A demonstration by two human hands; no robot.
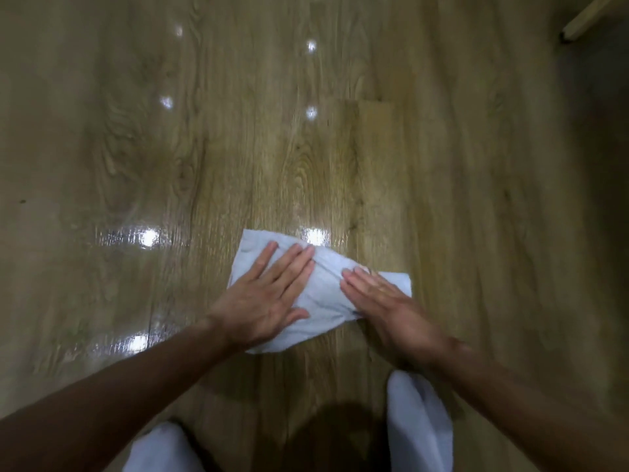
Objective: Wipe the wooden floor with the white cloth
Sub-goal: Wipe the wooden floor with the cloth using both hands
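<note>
The white cloth (321, 287) lies crumpled on the wooden floor (306, 148), directly under both hands and just ahead of the person's knees. The left hand (269, 298) lies flat on the cloth's left half, fingers straight and slightly spread, palm down, gripping nothing. The right hand (384, 301) lies flat on the cloth's right part, fingers straight and together, its heel over the bare floor beside the cloth. The cloth bunches into folds between the two hands. Glossy light reflections (146, 236) shine on the floor left of the cloth. Pale trouser knees (418, 427) show at the bottom edge.
</note>
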